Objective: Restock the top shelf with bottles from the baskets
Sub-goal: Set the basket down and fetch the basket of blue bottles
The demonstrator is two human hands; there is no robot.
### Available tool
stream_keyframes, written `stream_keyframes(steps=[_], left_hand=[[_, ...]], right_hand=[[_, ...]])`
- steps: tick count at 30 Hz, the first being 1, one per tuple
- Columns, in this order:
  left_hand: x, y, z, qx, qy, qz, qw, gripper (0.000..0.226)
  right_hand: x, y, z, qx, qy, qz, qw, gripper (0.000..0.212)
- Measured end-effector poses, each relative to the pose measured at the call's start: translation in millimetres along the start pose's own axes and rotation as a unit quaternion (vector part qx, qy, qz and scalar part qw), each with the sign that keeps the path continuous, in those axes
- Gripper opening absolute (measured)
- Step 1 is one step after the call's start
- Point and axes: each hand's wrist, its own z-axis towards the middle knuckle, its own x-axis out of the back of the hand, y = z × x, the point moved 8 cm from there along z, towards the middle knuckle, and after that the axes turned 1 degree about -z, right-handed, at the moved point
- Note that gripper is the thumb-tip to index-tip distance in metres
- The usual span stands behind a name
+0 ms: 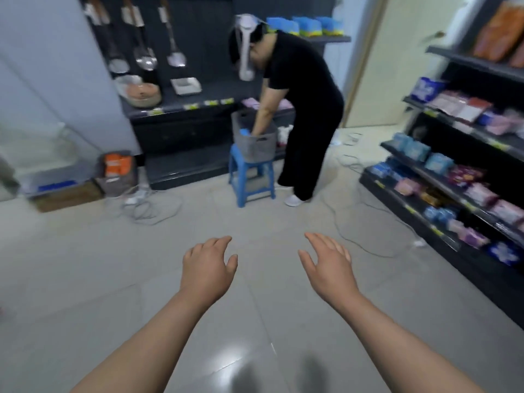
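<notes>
My left hand [208, 263] and my right hand [327, 260] are stretched out in front of me above the grey tiled floor, fingers relaxed and spread, holding nothing. Farther off, a grey basket [256, 146] stands on a blue plastic stool [251, 177]. A person in black [306, 109] bends over that basket with a hand inside it. No bottle is clearly visible. A second basket [117, 177] holding orange packs sits on the floor at the left.
Dark shelving [442, 191] full of packets lines the right side. A dark rack [181, 106] with hanging ladles and bowls stands at the back. Loose cables [153, 208] trail over the floor. A cardboard box [65, 194] lies at the left.
</notes>
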Motion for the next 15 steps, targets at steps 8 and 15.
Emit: stream_keyframes(steps=[8, 15], left_hand=[[40, -133, 39, 0.162, 0.052, -0.009, 0.985, 0.046], [78, -221, 101, 0.281, 0.108, -0.008, 0.954, 0.046]], right_hand=[[-74, -129, 100, 0.132, -0.076, 0.012, 0.988, 0.048], [-112, -237, 211, 0.242, -0.105, 0.013, 0.964, 0.046]])
